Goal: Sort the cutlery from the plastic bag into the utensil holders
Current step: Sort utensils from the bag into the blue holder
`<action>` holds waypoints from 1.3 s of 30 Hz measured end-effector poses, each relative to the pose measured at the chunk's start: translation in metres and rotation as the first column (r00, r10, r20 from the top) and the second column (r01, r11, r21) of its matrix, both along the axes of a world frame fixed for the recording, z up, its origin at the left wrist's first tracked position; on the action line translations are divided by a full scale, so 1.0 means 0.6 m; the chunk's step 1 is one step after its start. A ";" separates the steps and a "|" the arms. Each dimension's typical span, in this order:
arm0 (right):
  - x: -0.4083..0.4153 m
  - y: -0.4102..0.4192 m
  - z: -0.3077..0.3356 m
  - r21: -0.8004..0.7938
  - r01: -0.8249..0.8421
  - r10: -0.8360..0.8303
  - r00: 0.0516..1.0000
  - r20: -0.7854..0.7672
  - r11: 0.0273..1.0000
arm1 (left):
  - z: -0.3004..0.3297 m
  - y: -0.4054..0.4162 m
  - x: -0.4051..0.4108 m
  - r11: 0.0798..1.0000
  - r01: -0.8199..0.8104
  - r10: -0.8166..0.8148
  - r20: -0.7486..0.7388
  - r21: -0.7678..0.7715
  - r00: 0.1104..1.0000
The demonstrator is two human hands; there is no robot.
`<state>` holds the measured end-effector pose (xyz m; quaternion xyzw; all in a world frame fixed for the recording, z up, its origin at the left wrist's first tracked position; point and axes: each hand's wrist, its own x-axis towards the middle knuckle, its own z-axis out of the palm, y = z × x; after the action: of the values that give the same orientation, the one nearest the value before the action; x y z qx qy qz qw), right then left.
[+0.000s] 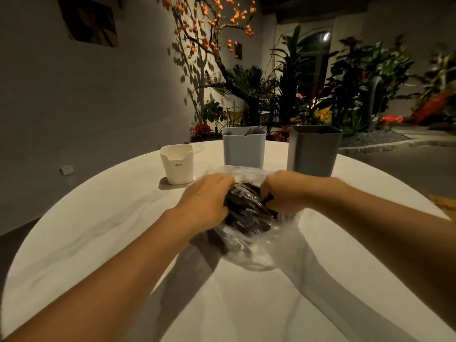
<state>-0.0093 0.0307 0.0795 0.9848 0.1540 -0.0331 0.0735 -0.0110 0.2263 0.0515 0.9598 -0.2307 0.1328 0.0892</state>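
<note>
Cutlery (246,213): dark, bunched inside plastic bag (249,253); with left hand (206,202) and right hand (283,193) gripping film, spread mouth toward twelve o'clock holders (244,148).

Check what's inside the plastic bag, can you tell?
Inside the clear plastic bag lies a pile of dark cutlery. Both hands, left hand and right hand, grip its mouth and cover part of it; piece types and count cannot be told.

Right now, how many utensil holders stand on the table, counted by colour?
White utensil holder: 1
Light blue-grey utensil holder: 1
Dark grey utensil holder: 1
Total: 3
</note>
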 end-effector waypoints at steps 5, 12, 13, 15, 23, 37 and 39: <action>-0.004 -0.002 -0.033 0.239 -0.070 0.041 0.991 0.125 0.969 | -0.012 -0.013 0.003 1.000 0.026 -0.026 0.062 -0.002 0.998; -0.008 0.048 -0.103 0.294 -0.131 0.113 0.991 0.078 0.947 | -0.060 -0.016 -0.009 0.946 0.040 -0.025 0.050 -0.321 0.998; -0.013 0.045 -0.095 0.349 -0.181 0.165 0.983 0.074 0.920 | -0.065 -0.012 -0.011 0.940 0.033 -0.023 0.034 -0.341 0.999; -0.025 0.035 -0.081 0.446 -0.258 0.238 0.966 0.101 0.857 | -0.067 -0.003 -0.009 0.925 0.011 0.005 0.043 -0.381 0.999; -0.053 0.006 -0.094 0.289 -0.178 0.063 0.928 0.367 0.941 | -0.064 -0.005 -0.013 0.923 0.174 -0.120 0.171 -0.344 0.978; -0.055 -0.011 -0.092 0.441 -0.076 -0.030 0.973 0.228 0.894 | -0.081 0.002 -0.017 0.964 0.174 -0.166 0.056 -0.203 0.984; -0.055 -0.012 -0.092 0.455 -0.083 -0.026 0.973 0.228 0.887 | -0.084 0.003 -0.016 0.961 0.177 -0.165 0.071 -0.212 0.984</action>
<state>-0.0420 0.0237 0.0243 0.9688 0.1625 0.1184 -0.1451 -0.0204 0.2279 0.0009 0.9168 -0.2992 0.1745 0.1988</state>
